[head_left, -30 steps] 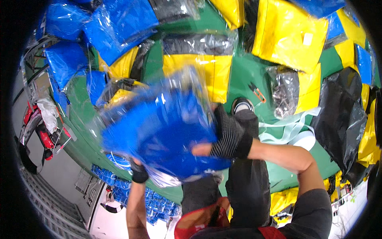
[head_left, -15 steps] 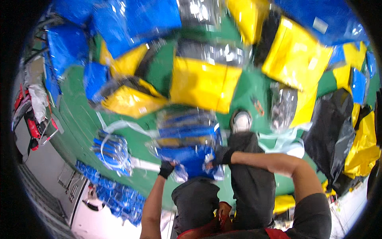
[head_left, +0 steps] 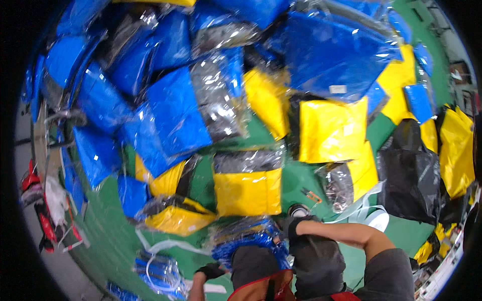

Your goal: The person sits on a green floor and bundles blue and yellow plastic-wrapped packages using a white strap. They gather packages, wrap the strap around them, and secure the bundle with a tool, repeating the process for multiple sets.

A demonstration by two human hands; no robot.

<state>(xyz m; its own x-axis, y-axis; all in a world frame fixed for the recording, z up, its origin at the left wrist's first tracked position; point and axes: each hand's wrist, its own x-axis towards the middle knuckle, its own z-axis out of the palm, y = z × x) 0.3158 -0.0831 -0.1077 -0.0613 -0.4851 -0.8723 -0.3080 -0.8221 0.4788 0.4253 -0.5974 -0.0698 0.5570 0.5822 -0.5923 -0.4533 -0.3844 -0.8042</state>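
A gloved left hand (head_left: 211, 271) and right hand (head_left: 292, 229), their grip unclear, flank a stack of blue plastic-wrapped packs (head_left: 251, 233), likely soft, slippery and best held by opposite edges.

A stack of plastic-wrapped blue packs (head_left: 246, 232) lies on the green floor (head_left: 105, 215), its near side hidden by the left knee (head_left: 253, 262). The right grip (head_left: 289, 231), in a black glove, is at its right edge, beside the right knee (head_left: 317, 253). The left grip (head_left: 212, 271), also gloved in black, is blurred beside the left knee; whether it touches the stack cannot be told. To its left lies a strapped bundle of blue packs (head_left: 163, 267). Just beyond the stack is a yellow-and-grey wrapped pack (head_left: 248, 193); right of that, orange-handled snips (head_left: 314, 197), and farther right a roll of white strap (head_left: 380, 219) and a black plastic bag (head_left: 409, 175).
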